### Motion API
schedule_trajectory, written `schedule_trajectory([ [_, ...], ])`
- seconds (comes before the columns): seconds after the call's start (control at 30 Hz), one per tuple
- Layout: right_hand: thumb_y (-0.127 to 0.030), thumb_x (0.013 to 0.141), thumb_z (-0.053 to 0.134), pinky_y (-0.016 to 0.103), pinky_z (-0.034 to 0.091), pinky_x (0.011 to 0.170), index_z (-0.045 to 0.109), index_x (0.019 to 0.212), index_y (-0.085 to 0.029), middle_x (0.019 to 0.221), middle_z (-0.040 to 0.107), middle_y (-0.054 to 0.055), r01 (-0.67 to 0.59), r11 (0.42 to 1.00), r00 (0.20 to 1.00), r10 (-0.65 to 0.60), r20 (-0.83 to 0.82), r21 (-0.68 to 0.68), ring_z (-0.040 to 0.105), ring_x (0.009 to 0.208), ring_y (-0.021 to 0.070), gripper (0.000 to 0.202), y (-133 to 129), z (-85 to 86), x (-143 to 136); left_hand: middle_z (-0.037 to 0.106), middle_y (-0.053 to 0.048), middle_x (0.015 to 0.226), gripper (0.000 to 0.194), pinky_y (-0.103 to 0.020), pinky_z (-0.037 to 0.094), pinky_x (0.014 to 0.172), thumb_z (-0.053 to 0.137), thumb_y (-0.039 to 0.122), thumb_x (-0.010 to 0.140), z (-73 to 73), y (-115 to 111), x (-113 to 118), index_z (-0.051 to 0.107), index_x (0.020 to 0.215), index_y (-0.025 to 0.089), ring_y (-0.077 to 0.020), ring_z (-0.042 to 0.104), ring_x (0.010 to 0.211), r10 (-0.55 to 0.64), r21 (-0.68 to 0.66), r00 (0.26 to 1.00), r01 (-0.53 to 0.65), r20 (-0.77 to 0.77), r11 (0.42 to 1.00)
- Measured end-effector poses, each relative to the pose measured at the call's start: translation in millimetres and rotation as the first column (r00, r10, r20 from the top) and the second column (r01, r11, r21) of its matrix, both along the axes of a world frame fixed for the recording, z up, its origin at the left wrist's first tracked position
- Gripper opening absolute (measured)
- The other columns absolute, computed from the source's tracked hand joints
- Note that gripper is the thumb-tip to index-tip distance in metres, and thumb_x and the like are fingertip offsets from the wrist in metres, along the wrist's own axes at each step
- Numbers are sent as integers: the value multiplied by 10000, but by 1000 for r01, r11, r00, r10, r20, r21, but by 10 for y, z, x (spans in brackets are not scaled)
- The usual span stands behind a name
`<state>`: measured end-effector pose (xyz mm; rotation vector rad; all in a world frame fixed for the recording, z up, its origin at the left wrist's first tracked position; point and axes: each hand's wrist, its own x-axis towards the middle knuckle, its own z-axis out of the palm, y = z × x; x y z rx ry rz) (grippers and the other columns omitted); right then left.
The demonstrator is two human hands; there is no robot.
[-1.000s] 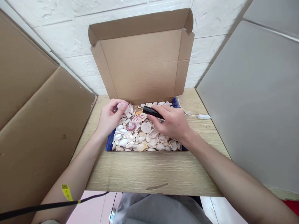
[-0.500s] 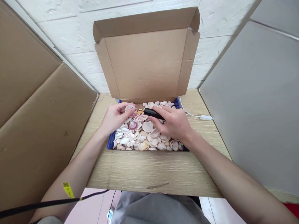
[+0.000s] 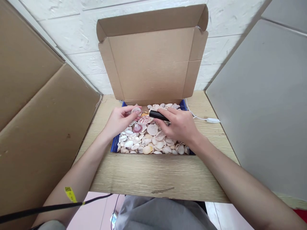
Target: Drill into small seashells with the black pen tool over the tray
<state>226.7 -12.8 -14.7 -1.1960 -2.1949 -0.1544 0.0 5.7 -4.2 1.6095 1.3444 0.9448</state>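
Note:
Between the thumb and fingers of my left hand (image 3: 117,121) is a pale seashell (image 3: 136,110), held over the left back part of the box. My right hand (image 3: 181,124) is wrapped round a black mini hand drill (image 3: 157,115) with a brass chuck. Its thin bit points left at the shell; whether the tip touches it is too small to tell. Just below lie a red-spotted scallop shell (image 3: 145,119) and a purple-pink shell (image 3: 137,128). Many white and cream shells (image 3: 153,140) fill the box under both hands.
The cardboard box's lid (image 3: 153,64) stands up against the white brick wall (image 3: 88,60). A white cable with an inline switch (image 3: 213,120) runs along the wooden table (image 3: 144,174) at right. Cardboard (image 3: 48,121) borders the left, a grey panel (image 3: 263,105) the right.
The whole view has shifted slightly. Both hands keep their grips, with the drill still pointed at the shell; nothing was let go or picked up.

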Motion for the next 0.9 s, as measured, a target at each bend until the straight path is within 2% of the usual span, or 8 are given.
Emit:
schedule_trajectory([
  [0.13,-407,924,525,285,367,584,696,1033,-177,834,715,48,30,999,1000,-30,-2,-15,628,720,171,306,-3,4,2,761,-92,1021,565,-357,577,811,697,523,798,9,-7,-3,678,1235,165,-208,700,802,9,-18,999,-9,-39,1000],
  [0.3,-402,921,523,283,389,603,691,1051,-171,878,724,57,56,998,998,-57,-28,-32,648,756,183,314,-2,3,7,690,-107,1238,618,-379,519,975,686,485,824,17,-5,-34,585,1342,164,-237,673,1024,-115,1,993,115,-17,993],
  [0.4,-405,922,518,281,392,604,689,1060,-168,890,727,64,54,998,998,-55,-33,-42,652,764,187,323,0,4,6,698,-108,1210,615,-372,527,952,658,481,849,-3,17,-57,555,1369,170,-225,676,1000,-164,42,986,165,-31,985],
  [0.57,-405,926,515,279,393,596,692,1056,-175,867,727,58,40,998,999,-41,-13,-40,651,752,185,318,-1,8,3,701,-120,1174,568,-367,542,899,675,499,830,-23,34,-54,632,1279,154,-224,685,940,-128,51,992,128,-4,990],
  [0.73,-392,940,506,279,422,630,675,1103,-172,916,735,66,1,999,1000,-1,-1,-48,664,788,184,322,-7,11,7,706,-117,1204,672,-411,539,958,730,483,787,3,16,-34,572,1348,149,-235,700,958,-82,-48,989,89,127,995],
  [0.9,-384,936,516,286,428,642,669,1117,-168,913,730,64,0,1000,1000,0,-1,-31,661,800,187,321,-1,0,12,670,-121,1275,625,-429,511,1026,742,467,784,14,12,-34,606,1311,160,-287,647,1148,-52,-55,987,60,150,997],
])
